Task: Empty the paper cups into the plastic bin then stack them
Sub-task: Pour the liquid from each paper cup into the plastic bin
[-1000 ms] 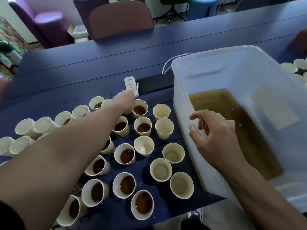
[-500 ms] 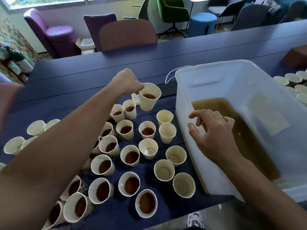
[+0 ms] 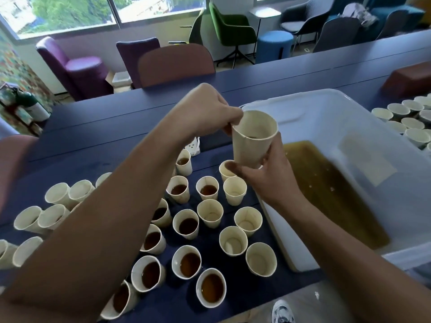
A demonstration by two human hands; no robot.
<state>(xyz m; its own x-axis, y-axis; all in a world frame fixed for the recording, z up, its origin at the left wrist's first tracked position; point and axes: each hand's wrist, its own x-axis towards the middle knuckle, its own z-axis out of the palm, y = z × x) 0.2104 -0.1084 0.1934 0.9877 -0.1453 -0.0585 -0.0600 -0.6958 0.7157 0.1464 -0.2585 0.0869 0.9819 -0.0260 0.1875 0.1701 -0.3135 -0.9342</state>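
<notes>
Paper cup (image 3: 253,138) is held upright above the surface, beside the plastic bin (image 3: 326,117). Both forearms reach forward. Left hand (image 3: 205,110) pinches its rim with curled fingers; right hand (image 3: 268,176) grips its base from below.

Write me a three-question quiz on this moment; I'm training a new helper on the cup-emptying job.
1. True or false: the raised paper cup is held by both the left hand and the right hand.
2. Which holds brown liquid? A) the plastic bin B) the blue stool C) the green chair
3. Fill in: the standing cups nearest the bin, such as the cup at the table's near edge, look ____ of liquid.

Key: 1 true; 2 A; 3 empty.
</notes>
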